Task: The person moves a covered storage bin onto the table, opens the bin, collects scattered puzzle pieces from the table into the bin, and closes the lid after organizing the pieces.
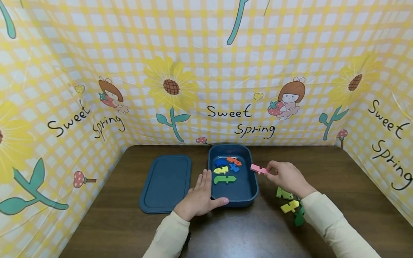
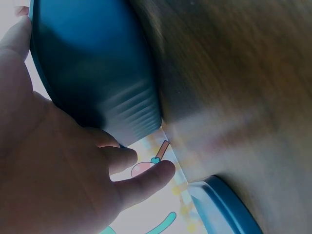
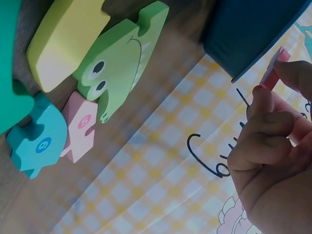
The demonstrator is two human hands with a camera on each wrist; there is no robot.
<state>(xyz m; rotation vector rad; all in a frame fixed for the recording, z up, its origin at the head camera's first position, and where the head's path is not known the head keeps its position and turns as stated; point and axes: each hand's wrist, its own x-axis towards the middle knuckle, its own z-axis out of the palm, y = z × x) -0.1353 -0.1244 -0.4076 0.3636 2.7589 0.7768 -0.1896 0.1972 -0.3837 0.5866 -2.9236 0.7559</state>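
A dark blue box (image 1: 238, 193) stands on the table with several puzzle pieces inside, among them a green piece (image 1: 225, 179), a yellow piece (image 1: 221, 170) and an orange piece (image 1: 234, 161). My left hand (image 1: 201, 197) rests against the box's left side and near corner, fingers straight and thumb spread along the front. In the left wrist view its fingers lie along the box wall (image 2: 97, 63). With thumb and forefinger, my right hand (image 1: 288, 177) pinches a pink puzzle piece (image 1: 259, 168) at the box's right rim. The piece's far end shows in the right wrist view, partly hidden by the fingertips.
A dark blue lid (image 1: 167, 182) lies flat left of the box. Under the right forearm are a light green crocodile-faced piece (image 3: 119, 63), a yellow piece (image 1: 289, 206), a dark green piece (image 1: 299, 216), a teal piece (image 3: 41, 136) and a small pink piece (image 3: 80, 126). Checked cloth walls surround the table.
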